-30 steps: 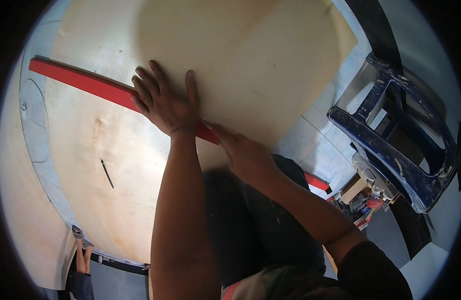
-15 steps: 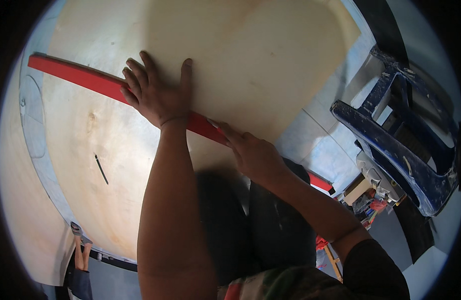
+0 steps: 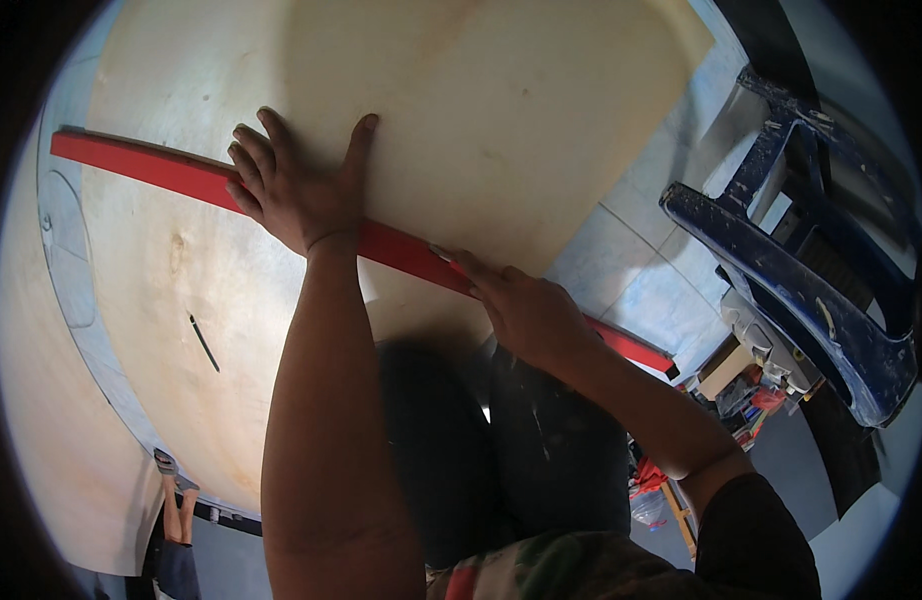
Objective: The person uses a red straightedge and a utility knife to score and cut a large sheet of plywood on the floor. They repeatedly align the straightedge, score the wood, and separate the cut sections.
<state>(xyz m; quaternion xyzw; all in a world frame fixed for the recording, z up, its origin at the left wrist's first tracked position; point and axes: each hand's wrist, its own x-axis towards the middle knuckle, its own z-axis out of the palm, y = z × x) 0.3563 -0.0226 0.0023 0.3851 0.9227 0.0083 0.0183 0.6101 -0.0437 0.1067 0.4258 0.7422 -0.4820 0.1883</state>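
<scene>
A long red straight bar (image 3: 406, 254) lies slantwise across a large pale wooden board (image 3: 521, 120). My left hand (image 3: 306, 190) presses on the bar with fingers spread, the thumb and fingertips reaching past its far edge onto the board. Farther right, my right hand (image 3: 531, 310) is closed at the bar's edge, its fingertips drawn together. A small pale tip shows at those fingers, but whether it is a nail or a held tool I cannot make out. A dark pencil (image 3: 204, 343) lies on the board, left of my left forearm.
A paint-spattered dark blue plastic stool (image 3: 781, 260) lies tipped on the tiled floor (image 3: 631, 260) at the right. Beyond my right arm is a heap of mixed items (image 3: 741, 395). Another person's legs (image 3: 178, 510) show at lower left. My knees are at the board's near edge.
My hands are slightly farther apart along the bar, the right one having shifted right. The whole view has tilted a little, with the bar's left end lower in the picture.
</scene>
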